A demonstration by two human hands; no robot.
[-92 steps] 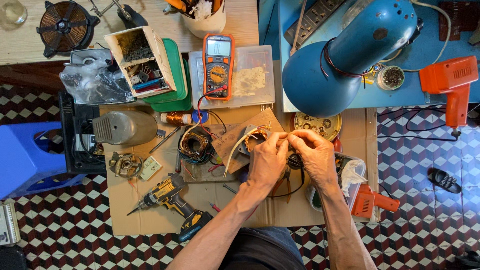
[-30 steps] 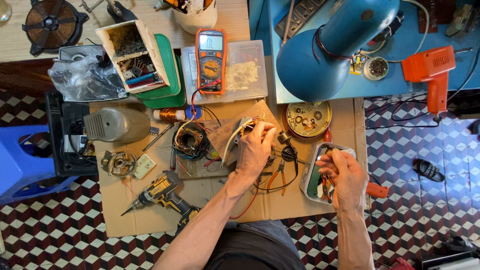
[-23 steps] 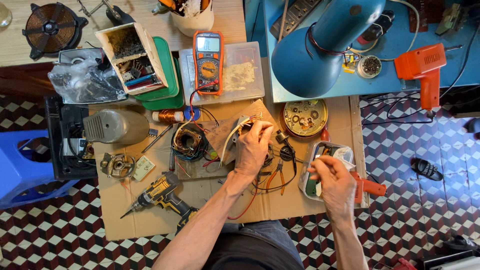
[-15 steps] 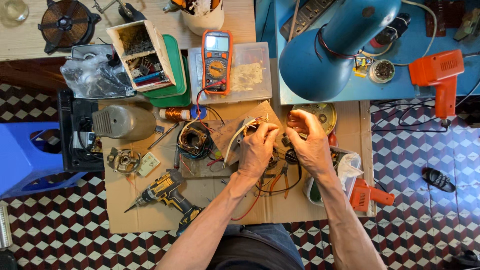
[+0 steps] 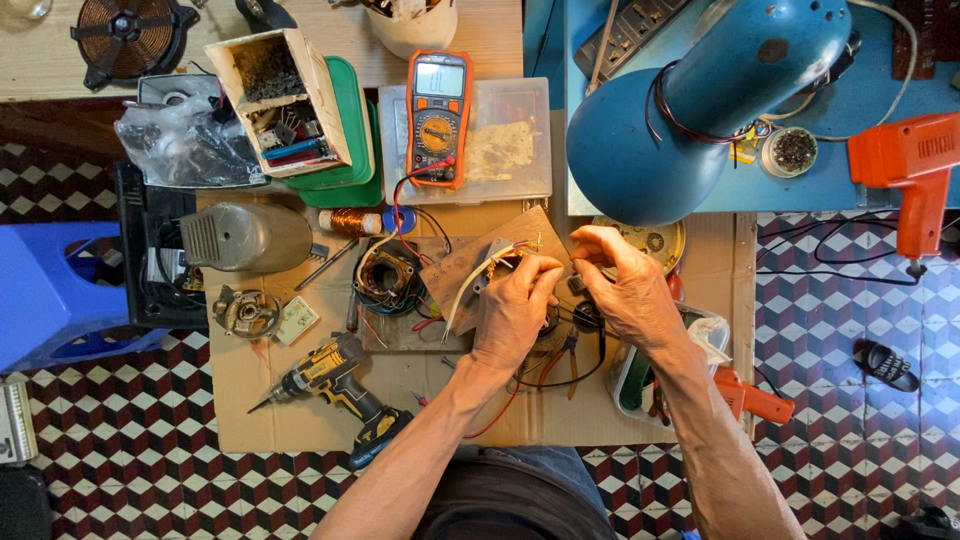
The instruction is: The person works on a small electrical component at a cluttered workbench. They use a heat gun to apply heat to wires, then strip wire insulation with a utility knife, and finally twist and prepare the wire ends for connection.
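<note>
My left hand [image 5: 515, 305] pinches a bundle of thin wires [image 5: 492, 263] at the edge of a small wooden board [image 5: 470, 265] on the cardboard-covered worktop [image 5: 300, 420]. My right hand [image 5: 625, 290] is beside it, fingers curled, pinching the same wire ends from the right. Black and red leads [image 5: 585, 345] loop under both hands. A copper-wound motor stator [image 5: 385, 278] lies just left of the board.
An orange multimeter [image 5: 438, 115] rests on a clear plastic box. A yellow cordless drill [image 5: 335, 385] lies front left, a grey motor housing [image 5: 245, 235] left, a blue desk lamp [image 5: 690, 105] and orange glue gun [image 5: 915, 165] right. Pliers [image 5: 570, 350] lie beneath my hands.
My right hand came back from the white tray at the right edge up to the wires beside my left hand. The left hand stayed on the wires.
</note>
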